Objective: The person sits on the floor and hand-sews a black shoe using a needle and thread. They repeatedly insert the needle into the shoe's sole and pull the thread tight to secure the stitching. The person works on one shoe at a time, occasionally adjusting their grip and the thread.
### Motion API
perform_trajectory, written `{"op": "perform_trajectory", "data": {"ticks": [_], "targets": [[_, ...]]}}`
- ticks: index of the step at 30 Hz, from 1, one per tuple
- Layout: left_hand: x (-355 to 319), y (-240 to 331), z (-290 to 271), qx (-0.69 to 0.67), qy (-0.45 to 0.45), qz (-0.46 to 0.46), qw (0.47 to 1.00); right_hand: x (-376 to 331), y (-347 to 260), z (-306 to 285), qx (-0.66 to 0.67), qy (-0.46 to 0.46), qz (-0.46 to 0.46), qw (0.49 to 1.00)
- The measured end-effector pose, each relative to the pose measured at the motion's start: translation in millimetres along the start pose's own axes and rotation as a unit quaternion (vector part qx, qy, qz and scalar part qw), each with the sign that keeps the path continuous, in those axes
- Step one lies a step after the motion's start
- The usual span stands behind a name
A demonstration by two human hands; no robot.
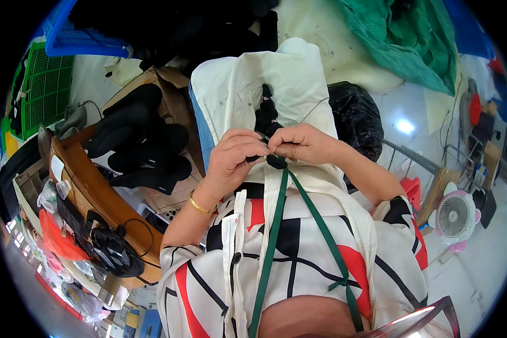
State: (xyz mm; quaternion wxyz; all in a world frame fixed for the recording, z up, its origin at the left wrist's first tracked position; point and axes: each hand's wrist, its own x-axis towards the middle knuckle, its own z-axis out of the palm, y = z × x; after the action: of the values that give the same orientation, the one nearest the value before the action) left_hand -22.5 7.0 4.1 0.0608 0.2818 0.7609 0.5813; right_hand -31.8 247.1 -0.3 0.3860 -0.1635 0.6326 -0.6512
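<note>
My left hand (235, 156) and my right hand (301, 143) meet over my lap with their fingertips pinched together. Between and below the fingers a small black fabric piece (276, 161) shows; most of it is hidden by them. A green ribbon (277, 225) hangs in a loop down my front, its lower end reaching the black piece. Just beyond the fingers, several bunched black pieces (266, 110) lie in a line on the off-white cloth (225, 84) that covers my lap. A gold bracelet (201, 204) circles my left wrist.
Black padded pieces (146, 141) are heaped in a cardboard box at the left, beside a brown wooden table edge (90, 197). A black plastic bag (355, 118) stands close on the right. Farther right are a metal frame (405, 155) and a small white fan (455, 214).
</note>
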Motion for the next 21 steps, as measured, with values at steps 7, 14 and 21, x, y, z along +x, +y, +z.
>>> {"op": "perform_trajectory", "data": {"ticks": [7,14,21], "targets": [[2,2,0,0.012,-0.009,-0.002,1.000,1,-3,-1,0.004,-0.007,0.011,1.000],[2,1,6,-0.034,-0.019,-0.082,0.996,8,-17,7,0.079,0.020,0.090,0.993],[0,-2,5,-0.022,0.002,-0.231,0.973,14,-20,-2,-0.275,0.184,-0.105,0.938]]}}
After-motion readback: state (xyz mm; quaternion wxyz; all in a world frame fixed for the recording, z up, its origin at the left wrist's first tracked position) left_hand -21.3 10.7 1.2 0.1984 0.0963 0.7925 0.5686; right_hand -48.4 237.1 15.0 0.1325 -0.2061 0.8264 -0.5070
